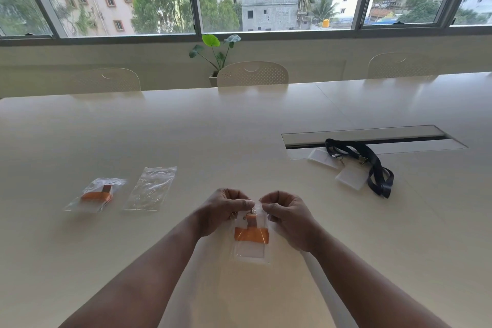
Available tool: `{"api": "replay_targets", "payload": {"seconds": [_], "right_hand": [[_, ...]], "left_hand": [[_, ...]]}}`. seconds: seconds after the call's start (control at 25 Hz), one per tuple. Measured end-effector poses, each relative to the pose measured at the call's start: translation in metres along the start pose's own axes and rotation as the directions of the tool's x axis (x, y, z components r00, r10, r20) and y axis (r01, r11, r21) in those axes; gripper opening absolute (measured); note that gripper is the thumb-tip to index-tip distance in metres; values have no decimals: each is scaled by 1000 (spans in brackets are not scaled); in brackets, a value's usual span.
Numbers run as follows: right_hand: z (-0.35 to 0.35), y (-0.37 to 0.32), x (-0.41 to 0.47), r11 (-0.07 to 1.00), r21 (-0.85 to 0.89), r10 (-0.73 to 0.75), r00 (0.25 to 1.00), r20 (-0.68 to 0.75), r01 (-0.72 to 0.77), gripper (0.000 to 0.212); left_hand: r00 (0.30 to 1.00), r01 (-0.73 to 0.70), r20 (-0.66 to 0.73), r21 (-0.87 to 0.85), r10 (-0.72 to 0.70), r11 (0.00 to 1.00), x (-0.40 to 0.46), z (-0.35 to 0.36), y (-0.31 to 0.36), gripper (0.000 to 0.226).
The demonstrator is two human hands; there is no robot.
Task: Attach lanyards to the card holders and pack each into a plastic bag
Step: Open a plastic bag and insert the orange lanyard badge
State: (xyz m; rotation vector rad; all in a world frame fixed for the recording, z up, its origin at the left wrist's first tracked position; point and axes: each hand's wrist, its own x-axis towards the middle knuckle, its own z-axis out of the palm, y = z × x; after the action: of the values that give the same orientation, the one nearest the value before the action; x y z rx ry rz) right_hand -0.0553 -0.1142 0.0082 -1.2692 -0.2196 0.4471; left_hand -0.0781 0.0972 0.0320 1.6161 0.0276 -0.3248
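Pinching plastic bag (251, 245) top edge: left hand (223, 210) at 10 o'clock, right hand (286, 214) at 2 o'clock, fingers curled; hanging below both.

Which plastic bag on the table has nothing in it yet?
The flat clear bag, lying right of the packed bag with the orange lanyard.

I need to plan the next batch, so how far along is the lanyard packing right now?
Done: one packed bag with an orange lanyard lies at the left. In hand: the left hand and right hand pinch the top of a second bag holding an orange lanyard and card holder. Left: an empty bag, plus black lanyards and card holders unbagged at the right.
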Motion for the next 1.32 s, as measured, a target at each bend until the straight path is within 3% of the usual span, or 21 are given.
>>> {"api": "replay_targets", "payload": {"seconds": [0.16,0.4,0.88,1.32], "right_hand": [[0,0,2,998,49,48,998,-30,-47,17],[7,0,4,987,47,161,972,-171,-155,8],[-4,2,7,976,141,189,970,-153,-168,18],[0,-6,1,984,72,173,976,-131,-164,10]], "left_hand": [[999,-13,-42,-74,9,997,-1,4,-5,17],[992,-54,-120,-84,43,995,-2,11,-8,10],[985,-83,-156,-60,72,995,0,12,-12,16],[986,-97,-139,-37,91,995,-1,12,-12,16]]}}
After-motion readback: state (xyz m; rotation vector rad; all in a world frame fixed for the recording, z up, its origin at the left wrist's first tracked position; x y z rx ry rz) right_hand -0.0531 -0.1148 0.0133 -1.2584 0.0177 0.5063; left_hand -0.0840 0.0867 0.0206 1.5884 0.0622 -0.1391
